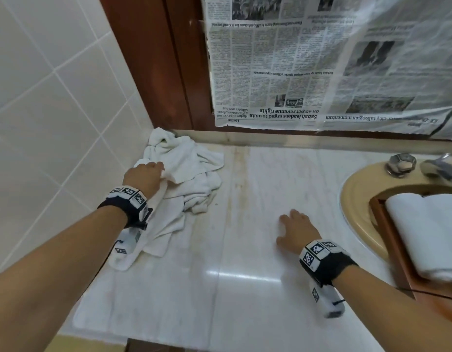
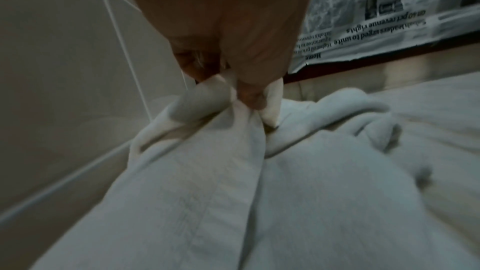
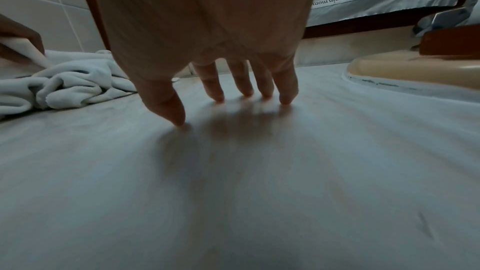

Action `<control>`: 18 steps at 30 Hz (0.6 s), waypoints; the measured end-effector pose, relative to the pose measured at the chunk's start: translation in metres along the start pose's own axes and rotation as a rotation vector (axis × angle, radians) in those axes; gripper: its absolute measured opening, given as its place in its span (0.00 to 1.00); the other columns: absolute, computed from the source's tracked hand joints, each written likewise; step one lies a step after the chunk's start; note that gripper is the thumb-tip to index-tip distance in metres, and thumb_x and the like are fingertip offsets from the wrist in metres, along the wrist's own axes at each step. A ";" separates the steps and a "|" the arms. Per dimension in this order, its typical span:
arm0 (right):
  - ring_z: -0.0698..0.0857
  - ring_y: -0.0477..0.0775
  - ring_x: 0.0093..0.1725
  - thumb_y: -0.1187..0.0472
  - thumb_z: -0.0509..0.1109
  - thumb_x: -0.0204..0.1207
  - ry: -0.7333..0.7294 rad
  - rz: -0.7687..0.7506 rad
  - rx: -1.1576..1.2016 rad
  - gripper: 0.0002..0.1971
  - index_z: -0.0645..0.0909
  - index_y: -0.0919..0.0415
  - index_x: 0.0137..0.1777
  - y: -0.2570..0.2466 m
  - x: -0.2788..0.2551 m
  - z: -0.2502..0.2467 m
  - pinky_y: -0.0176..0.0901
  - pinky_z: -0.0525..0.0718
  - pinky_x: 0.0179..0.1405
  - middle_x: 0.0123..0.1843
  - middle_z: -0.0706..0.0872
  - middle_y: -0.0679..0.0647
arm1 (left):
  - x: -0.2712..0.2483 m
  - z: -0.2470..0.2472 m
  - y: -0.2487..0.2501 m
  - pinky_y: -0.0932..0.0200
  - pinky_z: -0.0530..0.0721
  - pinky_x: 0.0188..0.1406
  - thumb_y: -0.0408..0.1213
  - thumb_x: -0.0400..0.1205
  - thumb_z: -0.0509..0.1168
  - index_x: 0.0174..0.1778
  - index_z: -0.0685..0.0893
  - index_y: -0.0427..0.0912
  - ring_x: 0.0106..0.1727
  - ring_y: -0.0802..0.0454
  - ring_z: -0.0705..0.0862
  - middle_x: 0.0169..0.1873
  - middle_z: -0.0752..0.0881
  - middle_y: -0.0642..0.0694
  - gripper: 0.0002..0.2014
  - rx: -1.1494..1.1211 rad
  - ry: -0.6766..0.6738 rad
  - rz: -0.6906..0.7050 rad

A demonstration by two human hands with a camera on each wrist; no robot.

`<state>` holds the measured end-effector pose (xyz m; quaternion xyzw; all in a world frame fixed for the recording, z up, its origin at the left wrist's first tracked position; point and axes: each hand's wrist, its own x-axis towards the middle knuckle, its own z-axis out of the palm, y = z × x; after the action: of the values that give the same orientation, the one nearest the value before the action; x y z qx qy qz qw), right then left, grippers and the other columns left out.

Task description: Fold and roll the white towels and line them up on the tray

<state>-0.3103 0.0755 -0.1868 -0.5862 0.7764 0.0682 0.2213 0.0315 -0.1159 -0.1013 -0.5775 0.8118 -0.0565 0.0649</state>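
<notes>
A heap of crumpled white towels (image 1: pixel 184 179) lies in the back left corner of the marble counter (image 1: pixel 245 250). My left hand (image 1: pixel 146 175) pinches a fold of the top towel (image 2: pixel 233 151) between thumb and fingers (image 2: pixel 249 93). My right hand (image 1: pixel 294 231) rests flat on the bare counter, its straight fingers (image 3: pixel 285 89) spread and touching the surface, holding nothing. At the right a wooden tray (image 1: pixel 394 240) sits over the sink and holds two rolled white towels (image 1: pixel 430 232) side by side.
A tan sink basin (image 1: pixel 356 207) with a chrome tap knob (image 1: pixel 401 163) is at the right. White tiled wall (image 1: pixel 42 110) runs along the left. Newspaper (image 1: pixel 308 67) covers the wood-framed panel behind the counter.
</notes>
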 end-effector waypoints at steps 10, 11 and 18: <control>0.70 0.54 0.76 0.43 0.79 0.67 0.256 -0.279 0.624 0.44 0.63 0.58 0.80 -0.100 -0.003 -0.101 0.42 0.69 0.71 0.77 0.70 0.55 | -0.047 -0.151 0.014 0.49 0.72 0.38 0.44 0.87 0.59 0.57 0.77 0.41 0.46 0.33 0.82 0.46 0.86 0.35 0.10 -0.455 0.503 -0.047; 0.68 0.52 0.77 0.43 0.82 0.63 0.328 -0.411 0.725 0.50 0.60 0.55 0.81 -0.119 -0.010 -0.124 0.41 0.67 0.73 0.79 0.68 0.53 | -0.051 -0.167 0.019 0.49 0.72 0.38 0.43 0.87 0.59 0.56 0.77 0.41 0.45 0.33 0.82 0.45 0.85 0.37 0.10 -0.480 0.528 -0.015; 0.86 0.53 0.53 0.53 0.80 0.66 0.402 -0.702 0.766 0.25 0.79 0.52 0.63 -0.190 -0.035 -0.213 0.47 0.85 0.51 0.54 0.87 0.51 | -0.066 -0.238 0.045 0.45 0.77 0.40 0.42 0.87 0.60 0.51 0.76 0.41 0.42 0.41 0.81 0.41 0.83 0.41 0.08 -0.566 0.679 0.164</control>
<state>-0.1799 -0.0296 0.0471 -0.6886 0.5310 -0.4099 0.2756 -0.0292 -0.0353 0.1280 -0.4548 0.8138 -0.0134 -0.3616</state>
